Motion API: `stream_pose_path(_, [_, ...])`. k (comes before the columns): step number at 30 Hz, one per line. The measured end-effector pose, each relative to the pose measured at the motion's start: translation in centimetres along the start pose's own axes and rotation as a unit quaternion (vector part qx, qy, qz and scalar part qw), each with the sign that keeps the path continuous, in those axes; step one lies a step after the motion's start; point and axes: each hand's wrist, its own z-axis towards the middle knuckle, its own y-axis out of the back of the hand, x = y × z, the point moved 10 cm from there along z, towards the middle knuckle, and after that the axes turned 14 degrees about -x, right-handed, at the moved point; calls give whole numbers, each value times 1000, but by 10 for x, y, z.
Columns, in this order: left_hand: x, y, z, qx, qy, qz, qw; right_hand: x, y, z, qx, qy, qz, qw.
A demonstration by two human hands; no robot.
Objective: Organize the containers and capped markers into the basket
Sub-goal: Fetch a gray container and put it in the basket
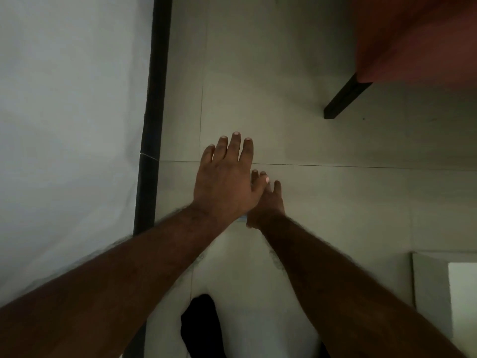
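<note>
No container, marker or basket shows in the head view. My left hand (223,179) is stretched out over the pale tiled floor, back up, fingers straight and close together, holding nothing. My right hand (267,202) lies just right of it and partly under it, fingers extended forward; the left thumb overlaps its fingertips. A small pale blue patch (242,218) peeks out at the right wrist; I cannot tell what it is.
A white wall (67,125) with a black skirting strip (152,125) runs down the left. A reddish piece of furniture (418,34) on a dark leg (346,98) stands at the upper right. A white box edge (444,288) sits at the lower right.
</note>
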Motion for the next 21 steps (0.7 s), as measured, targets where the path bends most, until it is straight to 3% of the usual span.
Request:
stream_pose_path(11, [6, 8, -7, 33, 15, -5, 999, -13, 29, -12, -73, -52, 60, 994])
stream_pose_path(17, [-6, 113, 0, 44, 26, -35, 998, -58, 170, -70, -143, -144, 192, 960])
stream_pose_path(21, [-36, 231, 16, 12, 9, -101, 995, -96, 308, -140, -232, -139, 223, 937])
